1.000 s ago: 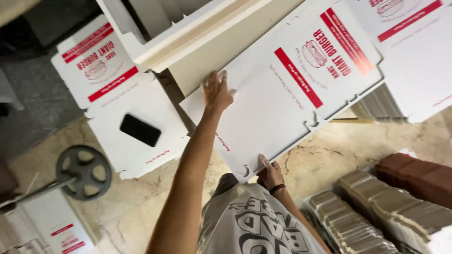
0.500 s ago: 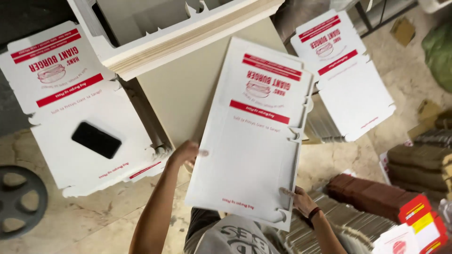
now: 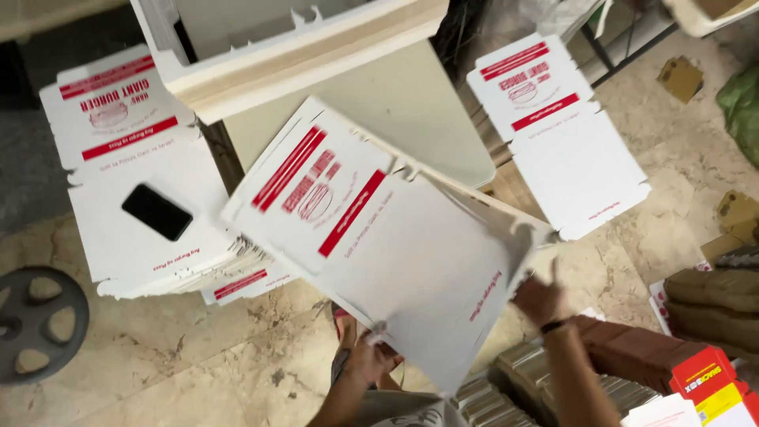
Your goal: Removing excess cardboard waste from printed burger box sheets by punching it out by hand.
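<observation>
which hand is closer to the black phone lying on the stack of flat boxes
Left. The left hand grips the lower edge of the flat white box, right of and below the black phone; the right hand holds the far right edge.

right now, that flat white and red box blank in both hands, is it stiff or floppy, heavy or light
The box blank probably flexes: its flaps near the right hand look bent upward. It seems light, since the left hand grips only the lower edge. Thin and broad, it may wobble when swung.

The flat box blank [image 3: 379, 253] hides the left hand's [image 3: 370, 357] fingers.
</observation>
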